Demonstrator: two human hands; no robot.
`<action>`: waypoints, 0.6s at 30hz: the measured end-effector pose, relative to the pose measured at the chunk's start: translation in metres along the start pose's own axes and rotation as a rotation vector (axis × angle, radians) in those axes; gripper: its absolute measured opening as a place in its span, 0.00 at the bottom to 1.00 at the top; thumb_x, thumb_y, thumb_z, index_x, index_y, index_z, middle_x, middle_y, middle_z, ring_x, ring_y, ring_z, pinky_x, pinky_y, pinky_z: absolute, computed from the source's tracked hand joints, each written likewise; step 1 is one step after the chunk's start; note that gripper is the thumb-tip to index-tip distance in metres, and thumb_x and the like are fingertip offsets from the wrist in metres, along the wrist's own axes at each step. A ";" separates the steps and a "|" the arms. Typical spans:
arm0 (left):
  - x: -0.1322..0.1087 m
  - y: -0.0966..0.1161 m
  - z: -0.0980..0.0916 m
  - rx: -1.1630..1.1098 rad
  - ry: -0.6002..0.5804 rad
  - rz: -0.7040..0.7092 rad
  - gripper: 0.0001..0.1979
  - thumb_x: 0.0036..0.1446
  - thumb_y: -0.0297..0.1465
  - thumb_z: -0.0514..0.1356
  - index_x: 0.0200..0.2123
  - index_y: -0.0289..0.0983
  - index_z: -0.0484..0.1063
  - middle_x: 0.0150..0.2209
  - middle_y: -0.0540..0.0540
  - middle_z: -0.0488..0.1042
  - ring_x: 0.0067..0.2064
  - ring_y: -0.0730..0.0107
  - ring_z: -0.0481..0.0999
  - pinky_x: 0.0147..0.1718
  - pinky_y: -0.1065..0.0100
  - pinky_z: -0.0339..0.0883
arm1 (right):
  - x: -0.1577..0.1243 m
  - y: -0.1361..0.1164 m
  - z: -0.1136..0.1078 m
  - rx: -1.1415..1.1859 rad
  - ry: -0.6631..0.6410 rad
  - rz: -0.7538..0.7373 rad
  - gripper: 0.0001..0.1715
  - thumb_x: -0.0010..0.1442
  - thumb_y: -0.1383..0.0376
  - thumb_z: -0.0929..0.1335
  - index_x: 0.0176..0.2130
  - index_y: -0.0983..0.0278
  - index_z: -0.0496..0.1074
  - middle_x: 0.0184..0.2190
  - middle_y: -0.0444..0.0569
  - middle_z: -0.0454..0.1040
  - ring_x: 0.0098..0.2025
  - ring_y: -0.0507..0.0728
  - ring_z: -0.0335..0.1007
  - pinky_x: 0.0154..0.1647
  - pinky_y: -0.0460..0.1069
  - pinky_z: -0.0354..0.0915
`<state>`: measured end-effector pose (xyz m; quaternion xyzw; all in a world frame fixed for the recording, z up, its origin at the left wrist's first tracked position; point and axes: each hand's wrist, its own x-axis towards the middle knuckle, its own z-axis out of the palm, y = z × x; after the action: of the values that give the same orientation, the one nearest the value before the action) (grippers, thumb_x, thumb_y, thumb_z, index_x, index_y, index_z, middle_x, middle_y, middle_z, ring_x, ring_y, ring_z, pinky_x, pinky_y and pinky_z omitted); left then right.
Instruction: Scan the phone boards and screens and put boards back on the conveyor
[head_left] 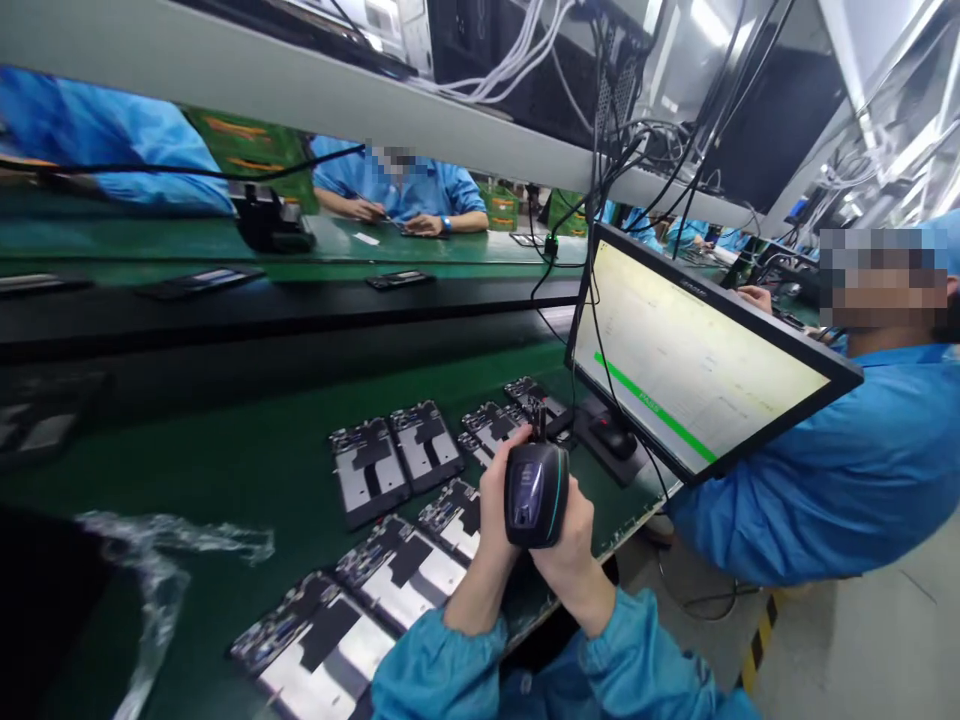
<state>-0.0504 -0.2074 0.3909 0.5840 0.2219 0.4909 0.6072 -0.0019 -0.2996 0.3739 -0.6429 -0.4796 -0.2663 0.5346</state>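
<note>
A black handheld barcode scanner (pixel 537 495) with a thin teal line along its side is in front of me, its rounded back facing me. Wrapped round its grip, below the head, is my right hand (pixel 574 525). My left hand (pixel 499 495) is closed at the scanner's left side. A small dark part (pixel 538 418) shows at its fingertips, too unclear to name. Beyond and left of my hands, opened phones with bare circuit boards lie in rows, among them a near phone (pixel 319 650), a middle phone (pixel 405 570) and a far phone (pixel 367 470).
A tilted monitor (pixel 697 350) with a green PASS bar stands at right, a black mouse (pixel 613 436) below it. Cables (pixel 600 200) hang beside it. Clear plastic wrap (pixel 161 570) lies left on the green table (pixel 247 450). A co-worker in blue (pixel 847 470) sits at right.
</note>
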 end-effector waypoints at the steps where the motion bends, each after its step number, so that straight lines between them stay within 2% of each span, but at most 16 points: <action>1: -0.004 0.000 0.001 0.026 -0.026 0.028 0.21 0.54 0.31 0.58 0.51 0.38 0.76 0.57 0.43 0.75 0.61 0.58 0.70 0.64 0.57 0.58 | -0.001 0.001 0.001 -0.010 0.017 -0.020 0.17 0.58 0.66 0.67 0.48 0.67 0.69 0.36 0.55 0.78 0.37 0.61 0.80 0.37 0.51 0.77; 4: -0.015 0.007 0.004 0.052 -0.031 0.054 0.21 0.55 0.31 0.58 0.53 0.39 0.75 0.59 0.43 0.73 0.63 0.58 0.68 0.66 0.56 0.55 | -0.001 0.003 0.000 -0.017 0.025 -0.051 0.15 0.61 0.66 0.65 0.49 0.66 0.69 0.34 0.53 0.78 0.35 0.59 0.79 0.34 0.49 0.76; 7: -0.022 0.020 0.006 0.080 0.025 0.029 0.25 0.55 0.33 0.59 0.57 0.41 0.69 0.57 0.42 0.75 0.56 0.59 0.75 0.59 0.57 0.64 | 0.000 0.004 -0.003 -0.038 0.044 -0.100 0.13 0.63 0.66 0.64 0.47 0.66 0.70 0.32 0.51 0.77 0.31 0.57 0.78 0.31 0.48 0.76; 10: -0.020 0.031 0.009 0.107 0.085 -0.016 0.24 0.53 0.36 0.61 0.54 0.39 0.70 0.50 0.41 0.78 0.45 0.60 0.78 0.48 0.61 0.70 | 0.000 0.005 -0.004 -0.045 0.070 -0.109 0.13 0.63 0.66 0.65 0.47 0.66 0.70 0.31 0.51 0.77 0.30 0.57 0.77 0.30 0.48 0.75; 13: -0.014 0.037 0.011 0.004 0.161 -0.099 0.22 0.53 0.36 0.57 0.51 0.37 0.69 0.39 0.45 0.77 0.39 0.64 0.77 0.39 0.65 0.71 | -0.001 0.005 -0.005 -0.035 0.010 -0.072 0.17 0.62 0.63 0.66 0.49 0.67 0.69 0.31 0.52 0.77 0.30 0.58 0.77 0.31 0.49 0.76; 15: -0.012 0.039 0.011 -0.036 0.120 -0.127 0.23 0.51 0.35 0.58 0.52 0.37 0.68 0.35 0.48 0.75 0.34 0.67 0.76 0.34 0.68 0.70 | -0.001 0.004 -0.006 -0.030 -0.029 -0.056 0.20 0.62 0.61 0.66 0.51 0.68 0.69 0.33 0.54 0.78 0.31 0.59 0.78 0.33 0.51 0.77; 18: -0.013 0.042 0.009 -0.042 -0.007 -0.105 0.28 0.45 0.32 0.63 0.53 0.39 0.67 0.31 0.52 0.72 0.28 0.71 0.71 0.26 0.71 0.65 | 0.001 0.004 -0.010 0.017 -0.028 -0.033 0.21 0.61 0.62 0.67 0.52 0.68 0.70 0.35 0.55 0.79 0.32 0.60 0.79 0.34 0.51 0.77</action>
<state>-0.0621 -0.2300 0.4282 0.5606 0.2397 0.4608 0.6449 0.0033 -0.3091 0.3759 -0.6338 -0.4998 -0.2619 0.5290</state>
